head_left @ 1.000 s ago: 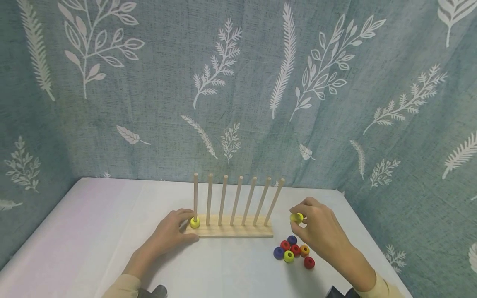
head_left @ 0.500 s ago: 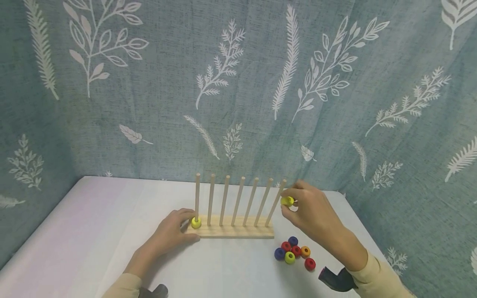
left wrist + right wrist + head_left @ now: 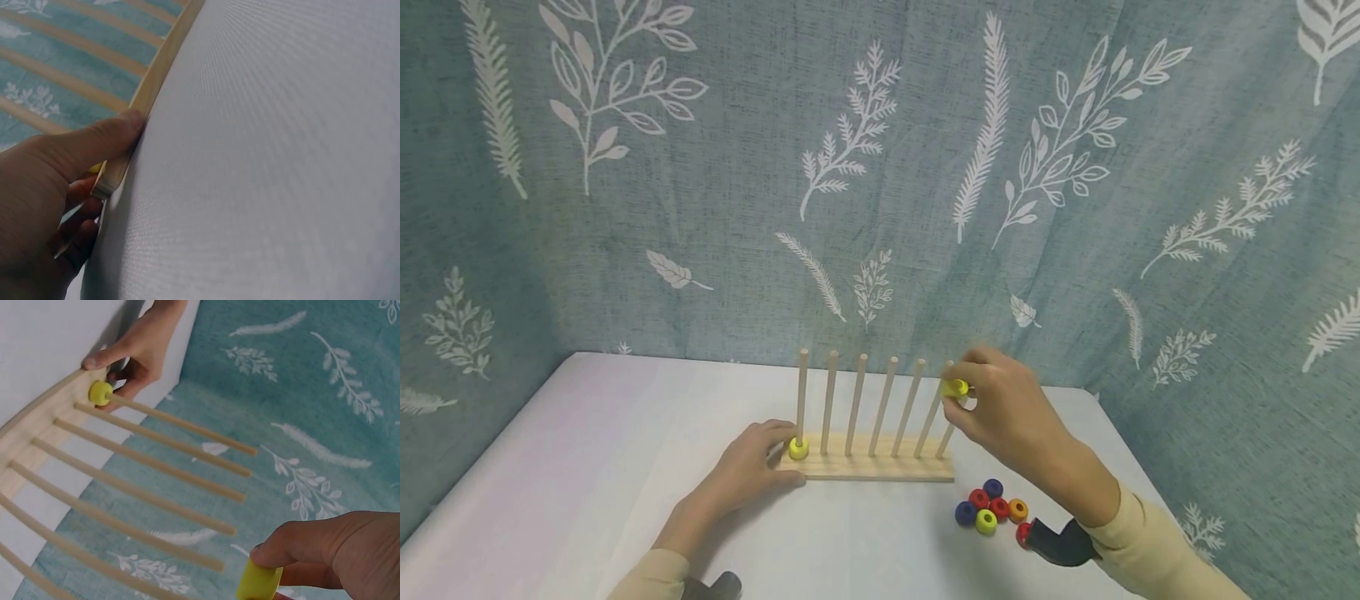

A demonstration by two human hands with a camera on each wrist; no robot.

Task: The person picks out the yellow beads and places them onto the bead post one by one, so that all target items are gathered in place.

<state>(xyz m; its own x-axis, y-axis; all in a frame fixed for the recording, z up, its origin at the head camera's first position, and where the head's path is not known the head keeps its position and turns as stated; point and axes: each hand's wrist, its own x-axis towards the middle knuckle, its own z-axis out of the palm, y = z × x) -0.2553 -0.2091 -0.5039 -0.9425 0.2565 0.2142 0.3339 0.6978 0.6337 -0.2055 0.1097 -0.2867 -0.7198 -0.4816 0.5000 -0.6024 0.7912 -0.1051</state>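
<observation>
A wooden peg rack with several upright dowels stands mid-table in the head view. On its leftmost dowel, down at the base, sits a yellow bead. My left hand grips the left end of the base, thumb along the front edge and fingers behind, as the left wrist view also shows. Between thumb and fingers of my right hand is a second yellow bead, pinched at the height of the dowel tops. In the head view it overlaps the dowels at the rack's right end; the hand partly hides them.
Loose beads lie in a cluster right of the rack: blue, yellow-green, orange and several red. A dark wrist strap piece partly covers one red bead. A patterned curtain hangs behind the white table.
My right hand has carried the yellow bead up and leftward, from beside the loose beads to the dowel tops at the rack's right end. The left hand keeps its grip on the base.
</observation>
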